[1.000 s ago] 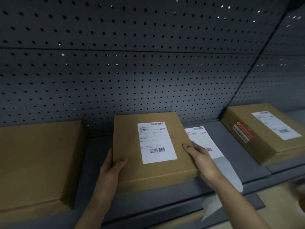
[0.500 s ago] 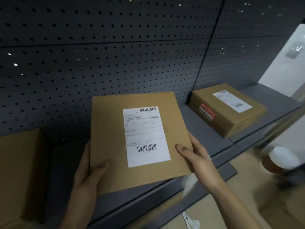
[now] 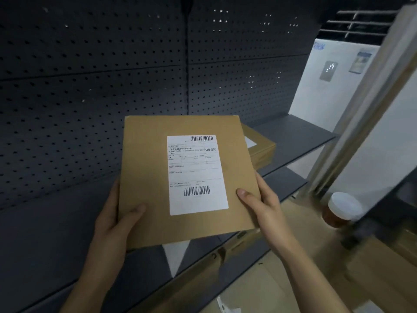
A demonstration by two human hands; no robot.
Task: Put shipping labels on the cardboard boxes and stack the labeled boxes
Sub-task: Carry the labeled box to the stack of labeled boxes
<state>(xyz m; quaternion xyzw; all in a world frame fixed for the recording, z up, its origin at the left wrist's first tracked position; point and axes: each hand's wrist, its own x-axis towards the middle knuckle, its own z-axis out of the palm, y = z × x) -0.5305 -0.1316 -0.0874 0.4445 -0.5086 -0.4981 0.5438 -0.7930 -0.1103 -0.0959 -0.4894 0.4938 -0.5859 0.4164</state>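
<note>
Box (image 3: 149,168) is held up off the shelf (image 3: 293,134) between both grips, tilted, top face turned to the camera. Left grip (image 3: 112,222) is clamped on the box's near-left corner: the thumb is laid on the top face, and the fingers are hidden behind the left edge. Right grip (image 3: 264,206) is clamped on the near-right edge: the thumb is pressed on the top face, and the fingers are tucked under, out of sight.

Label (image 3: 196,175) is stuck flat on the top face, between the two grips, nearer the right one and just beyond its thumb. Barcodes are printed at its far and near ends, with small text between.

Second box (image 3: 264,150) is seen beyond the right grip, lying on the shelf, mostly hidden by the held box. A corner of a second label (image 3: 250,143) is shown on its top. Whether the two boxes touch cannot be told.

White sheet (image 3: 173,256) is seen below the held box, between the two wrists, on the shelf's front part. Dark pegboard (image 3: 90,86) is set upright beyond both grips. Jar (image 3: 343,208) with a white lid is seen to the right of the right grip, well apart from it and blurred. Tan floor (image 3: 259,294) is seen under the right forearm.
</note>
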